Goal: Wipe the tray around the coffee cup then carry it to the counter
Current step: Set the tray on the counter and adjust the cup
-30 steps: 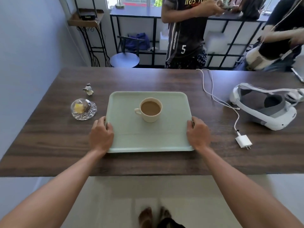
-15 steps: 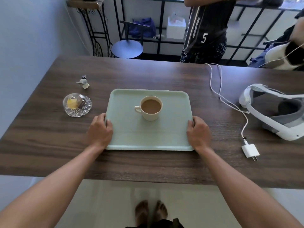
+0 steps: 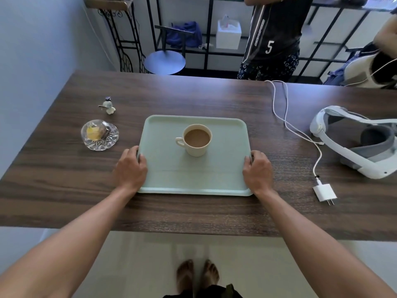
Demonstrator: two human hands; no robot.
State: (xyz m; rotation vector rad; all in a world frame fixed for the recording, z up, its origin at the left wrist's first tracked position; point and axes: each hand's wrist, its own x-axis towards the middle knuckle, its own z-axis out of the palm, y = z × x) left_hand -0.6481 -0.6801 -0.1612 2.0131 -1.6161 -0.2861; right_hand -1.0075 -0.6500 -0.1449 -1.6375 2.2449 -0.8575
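1. The left hand and right hand each grip a short side of the tray, fingers curled over its raised rim.
2. The tray is smooth, pale green and rectangular with rounded corners; it lies flat on the bench of dark wood grain.
3. A cream cup, round and full of milky coffee, stands on the tray's far half.
4. A cut-glass dish sits to the left; a white charger lies to the right.

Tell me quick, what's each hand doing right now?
Left hand: closed on the tray, left edge.
Right hand: closed on the tray's right edge.
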